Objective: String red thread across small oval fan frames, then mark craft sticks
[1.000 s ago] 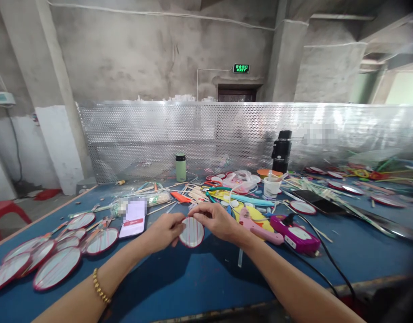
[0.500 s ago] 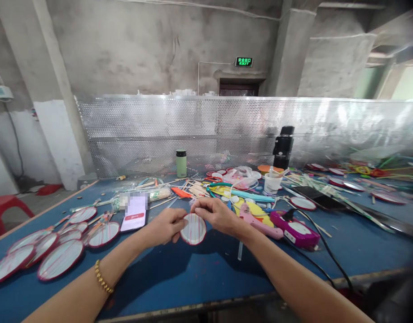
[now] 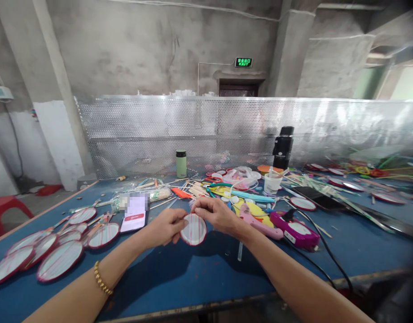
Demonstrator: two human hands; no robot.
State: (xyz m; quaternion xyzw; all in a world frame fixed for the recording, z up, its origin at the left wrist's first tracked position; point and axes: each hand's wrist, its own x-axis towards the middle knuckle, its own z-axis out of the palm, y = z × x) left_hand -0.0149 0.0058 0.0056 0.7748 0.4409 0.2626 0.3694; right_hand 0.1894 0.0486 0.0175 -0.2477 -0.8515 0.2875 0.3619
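Left hand [image 3: 168, 228] and right hand [image 3: 216, 216] at one red-rimmed disc [image 3: 193, 230]

Through the head camera, I saw my left hand grasping the disc at its left edge, thumb and forefinger closed on the rim and the other fingers curled in below. A bracelet [image 3: 98, 279] of gold-coloured beads circled that wrist. My right hand was arched over the top of the disc, thumb and fingertips drawn close together at the upper rim; I could not tell whether they were pinching it or only touching it.

The disc was small and round, its pale face turned toward me, with thin reddish lines running up and down it and a dark red border all round. It was between my two hands, over the near part of the blue table [image 3: 206, 287]. Similar loose discs [image 3: 60, 261] lay overlapping on the left, short of a phone [image 3: 134, 223] with a lit screen. Just beyond my right wrist lay a pink glue gun [image 3: 262, 228], with a purple device [image 3: 296, 231] next to it.

Against half a second earlier, I found hardly any change: both hands kept their places on the rim. Against a full second earlier, the wall and exit sign [image 3: 243, 62] sat a little higher in my view.
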